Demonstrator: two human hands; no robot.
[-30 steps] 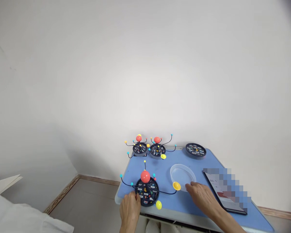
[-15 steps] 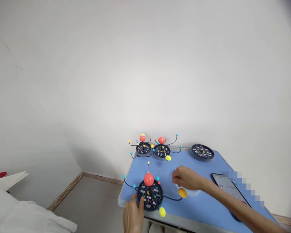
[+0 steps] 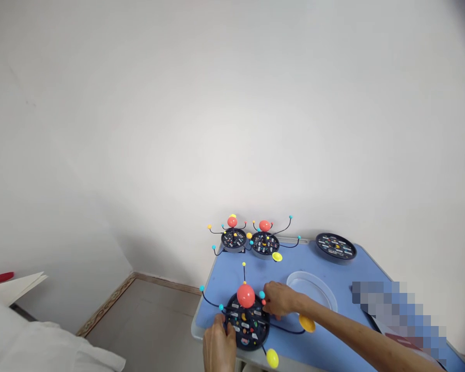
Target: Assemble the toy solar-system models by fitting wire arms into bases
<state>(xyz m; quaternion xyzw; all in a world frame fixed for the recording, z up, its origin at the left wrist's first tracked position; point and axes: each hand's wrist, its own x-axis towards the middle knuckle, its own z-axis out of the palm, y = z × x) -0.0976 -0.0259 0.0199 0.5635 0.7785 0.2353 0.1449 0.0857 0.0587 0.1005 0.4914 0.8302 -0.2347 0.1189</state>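
Note:
A solar system model (image 3: 246, 324) stands at the near left of the blue table, with a round dark base, a red ball on top and curved black arms tipped with blue, yellow and orange balls. My left hand (image 3: 219, 343) is closed on the near left rim of its base, thumb on the upper face. At the base's right edge, my right hand (image 3: 281, 299) has its fingers bent against the rim, next to a blue and a small red ball. Its fingertips are partly hidden by the model.
Two similar models (image 3: 233, 238) (image 3: 264, 243) stand at the table's back left. A round dark base (image 3: 336, 247) lies at the back right. Behind my right forearm is a shallow clear tray (image 3: 330, 287). A phone (image 3: 387, 328), partly blurred out, lies at the right.
My right hand has moved left from over the clear tray to the right edge of the model's base. The tray is now uncovered. My left hand stays on the rim; the view has shifted slightly.

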